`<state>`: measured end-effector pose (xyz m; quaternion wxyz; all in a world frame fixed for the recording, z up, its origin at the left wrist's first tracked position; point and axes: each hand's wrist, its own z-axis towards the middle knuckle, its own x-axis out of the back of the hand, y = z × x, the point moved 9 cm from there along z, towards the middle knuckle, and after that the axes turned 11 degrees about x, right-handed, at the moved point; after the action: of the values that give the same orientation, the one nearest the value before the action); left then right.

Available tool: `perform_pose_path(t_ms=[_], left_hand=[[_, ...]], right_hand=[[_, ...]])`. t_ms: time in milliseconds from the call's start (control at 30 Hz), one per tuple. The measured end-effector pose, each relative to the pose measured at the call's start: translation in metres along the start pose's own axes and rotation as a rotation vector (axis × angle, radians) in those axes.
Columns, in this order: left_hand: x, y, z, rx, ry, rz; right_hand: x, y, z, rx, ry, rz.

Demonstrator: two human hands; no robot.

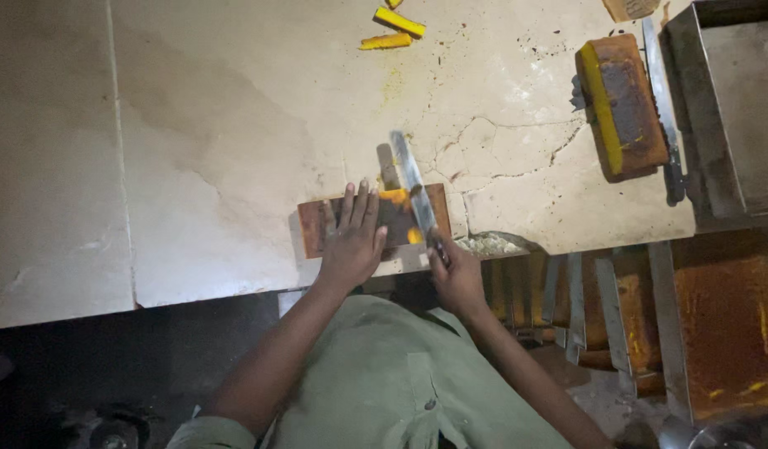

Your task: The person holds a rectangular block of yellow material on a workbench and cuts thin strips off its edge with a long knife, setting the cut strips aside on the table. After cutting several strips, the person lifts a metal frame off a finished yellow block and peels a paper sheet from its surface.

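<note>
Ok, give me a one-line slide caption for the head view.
Left hand presses a brown board flat on the cracked stone worktop while the right hand works a long knife through orange pieces.

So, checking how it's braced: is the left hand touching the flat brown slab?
Touching: the head view shows the left hand lying flat on the flat brown slab.

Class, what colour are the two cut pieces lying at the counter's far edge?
Yellow-orange pieces, clearest in the head view.

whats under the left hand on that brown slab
The left hand lies flat on the brown slab, beside a yellow-orange patch near the long blade held in the right hand. The slab surface beneath the palm is covered and cannot be seen.
</note>
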<state>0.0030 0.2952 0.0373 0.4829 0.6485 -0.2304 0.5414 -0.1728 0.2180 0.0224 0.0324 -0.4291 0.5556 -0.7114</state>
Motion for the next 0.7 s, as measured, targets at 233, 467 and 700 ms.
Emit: perform_pose_path(t_ms=[233, 467, 700], left_hand=[[0.000, 0.006, -0.004, -0.064, -0.026, 0.046], [0.002, 0.009, -0.002, -0.090, 0.002, 0.076], [0.004, 0.008, -0.003, -0.096, 0.046, 0.021]], right_hand=[[0.005, -0.011, -0.015, 0.078, -0.090, -0.320], [0.004, -0.009, -0.012, 0.039, -0.157, -0.286], [0.003, -0.011, -0.016, 0.060, -0.185, -0.379]])
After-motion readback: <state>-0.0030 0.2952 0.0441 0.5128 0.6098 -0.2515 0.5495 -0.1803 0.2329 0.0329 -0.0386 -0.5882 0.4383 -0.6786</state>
